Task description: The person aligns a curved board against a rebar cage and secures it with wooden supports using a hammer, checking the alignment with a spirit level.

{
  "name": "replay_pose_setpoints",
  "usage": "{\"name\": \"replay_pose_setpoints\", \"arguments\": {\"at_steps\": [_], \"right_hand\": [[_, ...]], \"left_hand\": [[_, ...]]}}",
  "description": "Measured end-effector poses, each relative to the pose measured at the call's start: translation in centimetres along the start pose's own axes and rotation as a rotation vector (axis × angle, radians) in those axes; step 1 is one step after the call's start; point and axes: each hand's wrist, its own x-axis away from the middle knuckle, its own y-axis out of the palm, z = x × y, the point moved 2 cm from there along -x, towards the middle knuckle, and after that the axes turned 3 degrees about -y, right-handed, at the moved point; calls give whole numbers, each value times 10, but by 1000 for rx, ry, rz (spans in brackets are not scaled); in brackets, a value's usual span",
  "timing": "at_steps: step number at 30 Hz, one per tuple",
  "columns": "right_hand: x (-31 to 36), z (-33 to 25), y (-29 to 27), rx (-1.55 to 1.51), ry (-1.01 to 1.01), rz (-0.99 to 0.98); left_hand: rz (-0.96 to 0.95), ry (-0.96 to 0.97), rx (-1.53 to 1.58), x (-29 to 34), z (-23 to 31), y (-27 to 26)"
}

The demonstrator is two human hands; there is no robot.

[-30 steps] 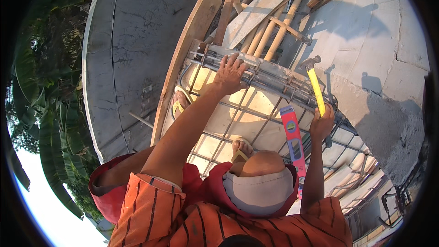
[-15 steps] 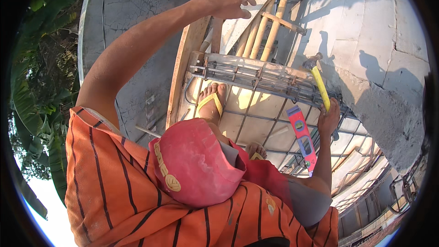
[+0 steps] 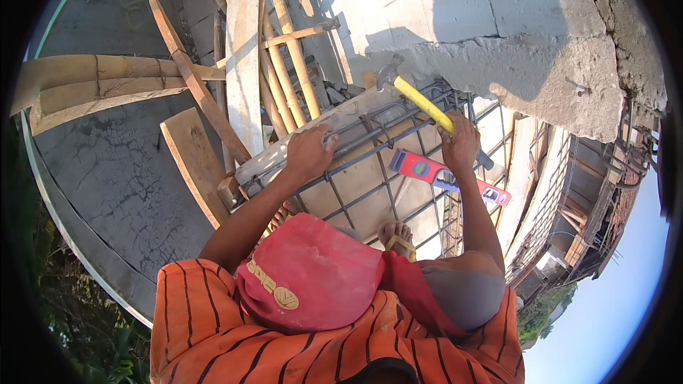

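My right hand (image 3: 461, 141) is closed round the lower yellow handle of a claw hammer (image 3: 425, 104), whose dark head lies over the far end of the steel bars. With fingers curled, my left hand (image 3: 310, 152) grips the edge of a long wooden board (image 3: 356, 105) beside the steel reinforcing bars (image 3: 343, 161); its fingertips are partly hidden. Beneath my right wrist, a pink spirit level (image 3: 420, 168) rests across the bar grid, partly covered by my forearm.
Bamboo poles (image 3: 291, 43) and a wide plank (image 3: 244, 50) run away beyond the board. Rough concrete (image 3: 555, 89) stands at the far right. A loose plank (image 3: 191, 163) leans on the left. My sandalled foot (image 3: 399, 240) is on the pale surface below the bars.
My left hand has come down from the air above the planks onto the board. The hammer remains in my right hand. The view has swung round to the right.
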Motion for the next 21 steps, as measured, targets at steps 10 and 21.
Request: {"name": "replay_pose_setpoints", "arguments": {"at_steps": [10,21], "right_hand": [[228,55,-59,-124,823,-49],[441,70,23,-507,1814,189]], "left_hand": [[120,76,80,-5,-14,11],[3,75,130,-9,-21,23]]}}
